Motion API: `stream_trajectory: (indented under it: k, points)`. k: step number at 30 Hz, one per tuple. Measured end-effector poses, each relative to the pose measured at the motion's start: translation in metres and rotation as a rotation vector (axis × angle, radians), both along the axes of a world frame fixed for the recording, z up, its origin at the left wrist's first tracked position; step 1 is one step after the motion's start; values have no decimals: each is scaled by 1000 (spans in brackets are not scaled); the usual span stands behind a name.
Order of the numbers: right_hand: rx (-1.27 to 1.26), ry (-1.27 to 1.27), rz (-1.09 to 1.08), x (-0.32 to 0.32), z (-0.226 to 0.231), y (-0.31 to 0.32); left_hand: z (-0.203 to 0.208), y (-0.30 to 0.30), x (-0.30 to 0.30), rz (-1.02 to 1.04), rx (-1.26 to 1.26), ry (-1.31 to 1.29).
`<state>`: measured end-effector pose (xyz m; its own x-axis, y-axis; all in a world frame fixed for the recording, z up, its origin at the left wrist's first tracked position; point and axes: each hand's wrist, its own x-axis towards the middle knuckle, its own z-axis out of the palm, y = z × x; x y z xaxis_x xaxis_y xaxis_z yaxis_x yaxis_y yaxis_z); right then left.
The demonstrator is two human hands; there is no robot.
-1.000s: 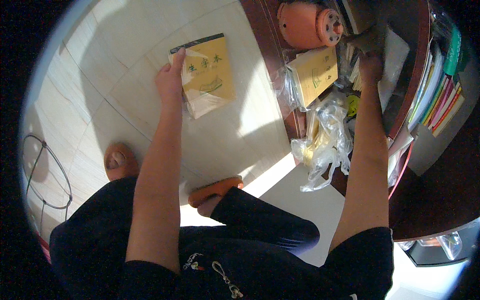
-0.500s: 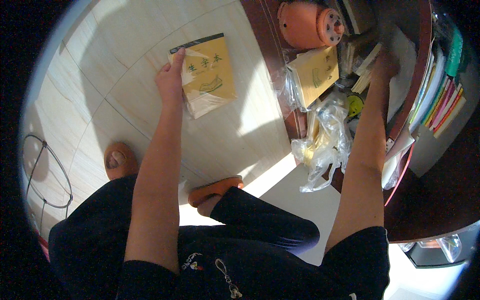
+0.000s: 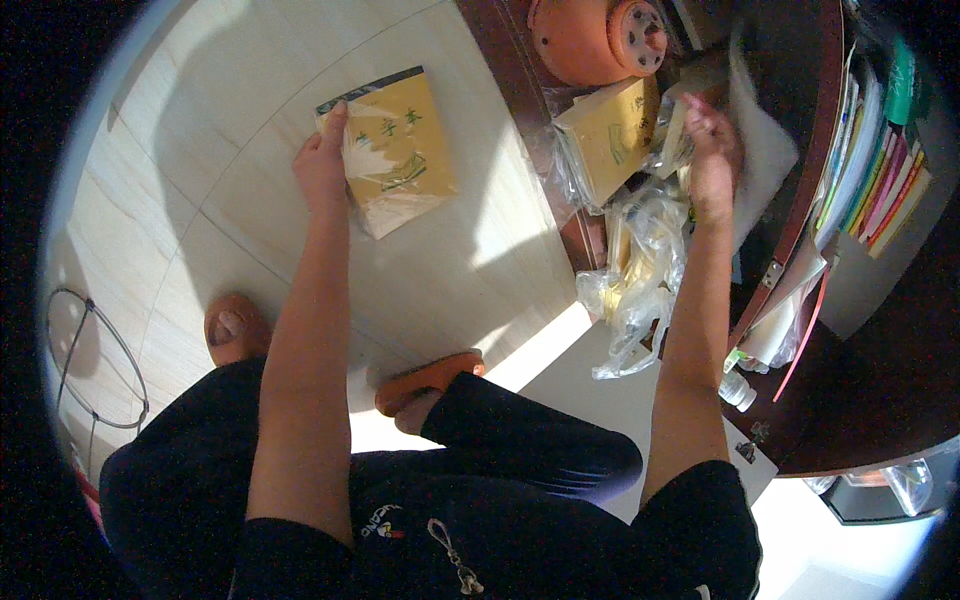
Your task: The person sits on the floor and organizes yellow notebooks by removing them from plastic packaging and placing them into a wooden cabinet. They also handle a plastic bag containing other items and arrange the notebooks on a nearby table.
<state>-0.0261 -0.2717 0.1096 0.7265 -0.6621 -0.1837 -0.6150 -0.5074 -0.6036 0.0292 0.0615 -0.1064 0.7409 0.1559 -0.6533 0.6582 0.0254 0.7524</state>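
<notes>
My left hand [image 3: 324, 160] grips the left edge of a pack of yellow exercise books [image 3: 400, 150] in clear plastic, held over the floor. Its thumb lies on top near the dark spine. My right hand [image 3: 712, 155] is inside the dark red cabinet, its fingers bent and blurred. Whether it holds anything cannot be made out. Beside it are a pale plastic-wrapped packet [image 3: 674, 135] and a second stack of yellow exercise books [image 3: 608, 140] in plastic. Below that stack, a crumpled clear plastic bag [image 3: 640, 270] hangs over the cabinet edge by my right forearm.
An orange flowerpot [image 3: 585, 40] lies on its side at the cabinet's far end. Upright books and folders [image 3: 880, 190] line the right. A small clear bottle [image 3: 738, 390] is near my right elbow. A wire ring stand [image 3: 100, 355] is on the floor at left.
My right hand has drawn back from deeper in the cabinet, moving left toward the yellow stack. My left hand keeps its hold on the pack. The view has shifted slightly.
</notes>
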Motion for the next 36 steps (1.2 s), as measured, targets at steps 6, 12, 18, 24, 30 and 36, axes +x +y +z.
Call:
stream_trajectory:
  k: [6, 12, 18, 24, 30, 36]
  points:
    - [25, -37, 333, -49, -12, 9, -13, -1, 0, -76, 45, -54]
    - [138, -90, -113, -32, 40, -37, -15, 0, -4, -40, 13, 56]
    - [-333, 189, -114, -48, 14, -72, -7, -4, -2, -49, -3, 60]
    - [-223, 225, 187, -45, -1, -70, -7, -1, -5, -36, -40, 11]
    - [-417, 345, 165, -56, -29, -81, -19, -1, -8, -29, -73, 22]
    - [-430, 452, 120, -63, -27, -98, 1, -3, -6, -21, -66, 16]
